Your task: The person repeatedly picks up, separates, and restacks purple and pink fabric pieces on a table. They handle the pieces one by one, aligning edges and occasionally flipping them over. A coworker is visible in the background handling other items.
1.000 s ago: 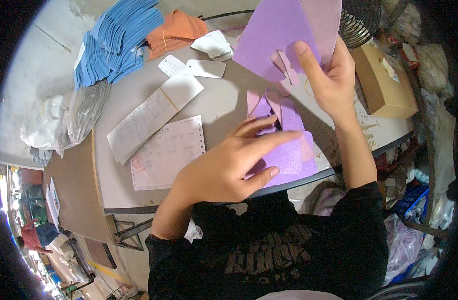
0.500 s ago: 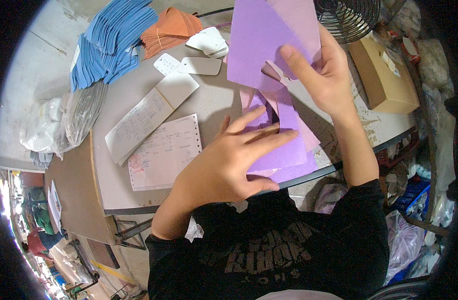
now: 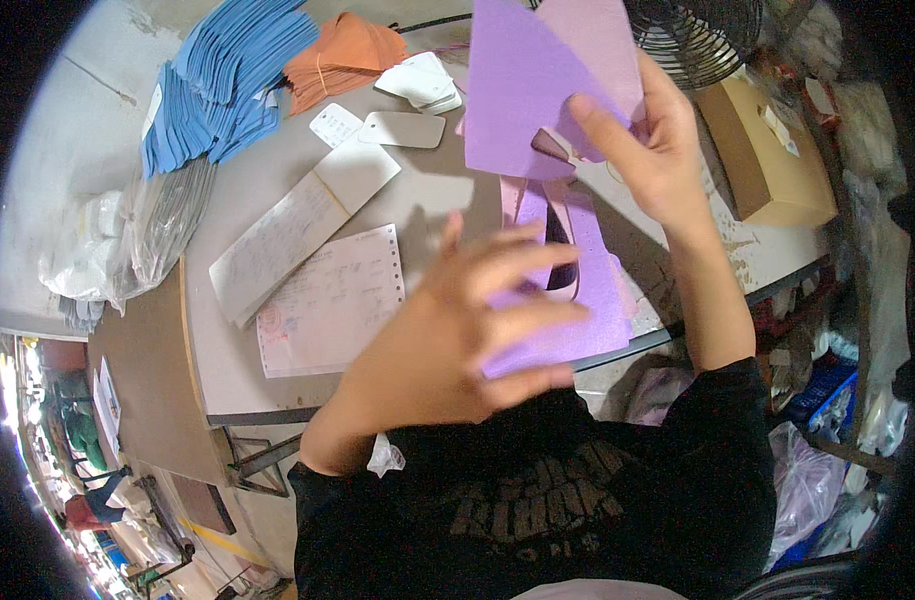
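Observation:
My right hand (image 3: 660,155) pinches a few flat purple cut pieces (image 3: 523,95), its thumb pressed on their face. A paler pink side (image 3: 603,50) shows behind the purple. Below them, near the table's front edge, lies a loose pile of purple and pink pieces (image 3: 600,270) with dark slots cut through. My left hand (image 3: 443,320) is over the left side of that pile, fingers spread and smeared by motion, holding nothing that I can see. It partly hides the pile.
Stacked blue pieces (image 3: 243,55) and a banded orange stack (image 3: 343,62) lie at the far left. White tags (image 3: 406,130), a banded long paper pad (image 3: 298,225) and a printed sheet (image 3: 338,305) are nearer. A cardboard box (image 3: 778,155) and wire fan guard (image 3: 713,40) stand right.
My left hand has lifted off the pile and drawn slightly left, its fingers spreading. The held pieces have shifted slightly right and fanned apart, showing more pink.

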The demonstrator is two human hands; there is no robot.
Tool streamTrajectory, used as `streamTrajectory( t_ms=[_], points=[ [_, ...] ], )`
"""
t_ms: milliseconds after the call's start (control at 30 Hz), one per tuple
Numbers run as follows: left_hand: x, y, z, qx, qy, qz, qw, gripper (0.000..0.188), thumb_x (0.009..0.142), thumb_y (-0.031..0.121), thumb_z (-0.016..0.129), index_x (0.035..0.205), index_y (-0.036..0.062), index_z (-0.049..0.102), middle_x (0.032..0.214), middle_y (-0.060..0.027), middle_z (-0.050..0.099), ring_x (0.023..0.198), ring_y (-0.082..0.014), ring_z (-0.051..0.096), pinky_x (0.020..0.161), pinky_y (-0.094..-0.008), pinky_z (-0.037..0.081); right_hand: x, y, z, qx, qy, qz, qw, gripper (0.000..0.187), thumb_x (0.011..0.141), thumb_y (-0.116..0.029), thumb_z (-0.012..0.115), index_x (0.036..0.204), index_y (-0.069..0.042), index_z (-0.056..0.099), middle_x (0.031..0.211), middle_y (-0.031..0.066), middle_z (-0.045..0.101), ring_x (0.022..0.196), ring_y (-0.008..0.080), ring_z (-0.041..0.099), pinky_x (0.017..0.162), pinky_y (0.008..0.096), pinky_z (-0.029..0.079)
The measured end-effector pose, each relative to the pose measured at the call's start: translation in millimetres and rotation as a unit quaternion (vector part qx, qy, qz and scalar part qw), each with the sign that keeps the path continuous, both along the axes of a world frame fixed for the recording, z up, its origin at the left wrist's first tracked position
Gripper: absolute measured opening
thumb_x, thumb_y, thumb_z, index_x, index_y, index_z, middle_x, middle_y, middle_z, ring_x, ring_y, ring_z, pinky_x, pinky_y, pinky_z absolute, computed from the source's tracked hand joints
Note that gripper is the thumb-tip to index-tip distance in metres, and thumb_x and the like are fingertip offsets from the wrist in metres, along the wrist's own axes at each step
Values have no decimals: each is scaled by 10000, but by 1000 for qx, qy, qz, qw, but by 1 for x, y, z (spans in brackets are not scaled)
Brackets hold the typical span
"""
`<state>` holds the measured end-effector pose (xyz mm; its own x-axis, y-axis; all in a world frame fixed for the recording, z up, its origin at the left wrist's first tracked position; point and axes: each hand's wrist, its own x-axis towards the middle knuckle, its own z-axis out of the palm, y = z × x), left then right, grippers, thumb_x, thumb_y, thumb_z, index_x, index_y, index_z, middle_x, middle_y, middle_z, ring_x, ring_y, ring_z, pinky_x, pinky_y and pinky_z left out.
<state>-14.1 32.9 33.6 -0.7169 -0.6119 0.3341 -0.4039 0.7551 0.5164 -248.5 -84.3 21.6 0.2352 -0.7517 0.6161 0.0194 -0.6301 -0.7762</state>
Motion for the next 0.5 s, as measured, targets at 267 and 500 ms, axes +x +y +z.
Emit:
streamTrajectory(
  t_ms=[267,500],
  points=[
    [-1,-29,-27,-45,331,263,905,560,941,126,742,1428,4,494,1162,-169,702,1077,-229,683,932,-361,535,16,23,-1,39,-5,99,994,406,1055,-183,644,1396,25,572,1167,53,694,1072,113,620,940,312,527],
    [3,-43,-32,2,317,328,890,374,958,127,750,1257,-2,566,1136,-155,702,945,-170,700,764,-280,567,27,26,4,91,50,95,990,488,1139,-383,447,1291,39,638,1082,53,689,1015,122,608,918,292,502]
  ],
)
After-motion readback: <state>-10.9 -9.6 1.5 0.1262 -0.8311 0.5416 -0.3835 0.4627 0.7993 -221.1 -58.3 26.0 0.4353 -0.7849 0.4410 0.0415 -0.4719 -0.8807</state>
